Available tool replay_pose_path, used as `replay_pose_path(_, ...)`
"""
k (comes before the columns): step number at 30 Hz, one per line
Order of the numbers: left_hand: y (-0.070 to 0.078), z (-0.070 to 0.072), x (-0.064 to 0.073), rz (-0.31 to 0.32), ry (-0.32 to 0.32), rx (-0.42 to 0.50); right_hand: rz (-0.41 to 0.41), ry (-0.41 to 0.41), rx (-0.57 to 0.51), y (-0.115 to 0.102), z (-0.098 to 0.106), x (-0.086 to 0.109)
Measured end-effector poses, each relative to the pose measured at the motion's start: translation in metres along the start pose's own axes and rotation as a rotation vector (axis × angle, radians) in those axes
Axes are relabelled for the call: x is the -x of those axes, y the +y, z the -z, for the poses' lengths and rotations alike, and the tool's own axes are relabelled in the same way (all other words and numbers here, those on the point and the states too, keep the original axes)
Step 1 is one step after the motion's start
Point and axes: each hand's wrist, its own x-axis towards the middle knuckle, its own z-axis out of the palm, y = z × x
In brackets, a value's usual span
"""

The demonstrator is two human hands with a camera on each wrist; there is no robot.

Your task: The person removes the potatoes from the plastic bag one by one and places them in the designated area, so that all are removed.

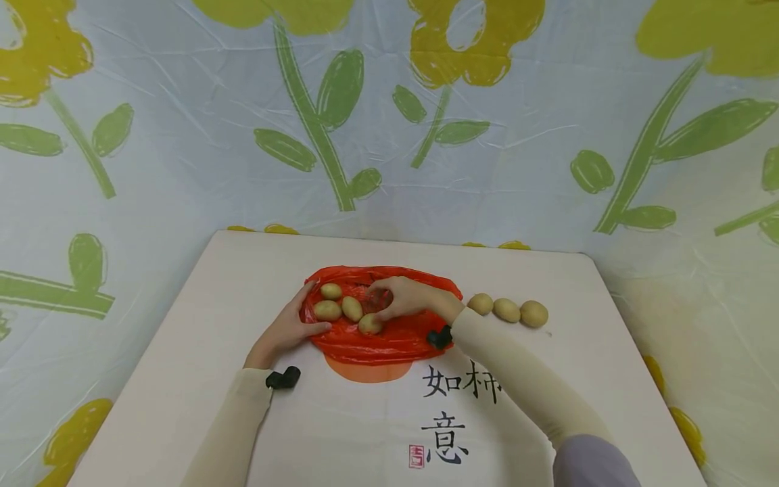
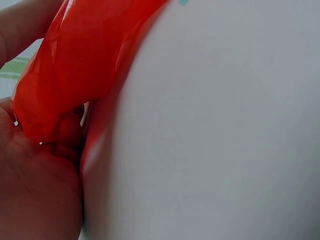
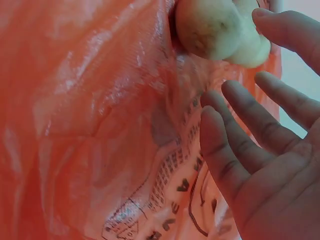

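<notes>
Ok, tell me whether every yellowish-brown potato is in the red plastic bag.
No, three potatoes lie on the white table beside the bag.

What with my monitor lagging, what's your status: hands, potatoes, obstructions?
Left hand grips left edge of red bag. Right hand over bag, fingers spread near a potato. Four potatoes visible inside, three potatoes outside, right. No obstruction seen.

Lower right in the head view, the right sleeve (image 1: 520, 379) hides part of a black character (image 1: 477, 384). The red plastic bag (image 1: 371, 350) covers an orange print's (image 1: 368, 373) top. In the right wrist view, the top edge crops a potato (image 3: 207, 25).
</notes>
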Motion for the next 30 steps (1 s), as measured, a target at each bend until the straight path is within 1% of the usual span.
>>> replay_pose_path(2,0.0,0.0,0.0,-0.006,0.0,0.001,0.007,-0.008,-0.012,0.001,-0.002,-0.001)
replay_pose_path(9,0.0,0.0,0.0,-0.012,-0.002,-0.01,-0.025,-0.044,-0.029,0.006,-0.01,-0.003)
replay_pose_path(12,0.001,0.0,0.0,-0.014,-0.001,-0.009,-0.026,-0.053,-0.029,0.007,-0.014,-0.005)
replay_pose_path(17,0.001,-0.001,0.0,-0.019,-0.002,-0.014,-0.016,-0.059,-0.016,0.009,-0.018,-0.007)
replay_pose_path(30,0.0,-0.001,0.0,-0.016,-0.002,-0.005,-0.02,-0.061,-0.013,0.011,-0.021,-0.01)
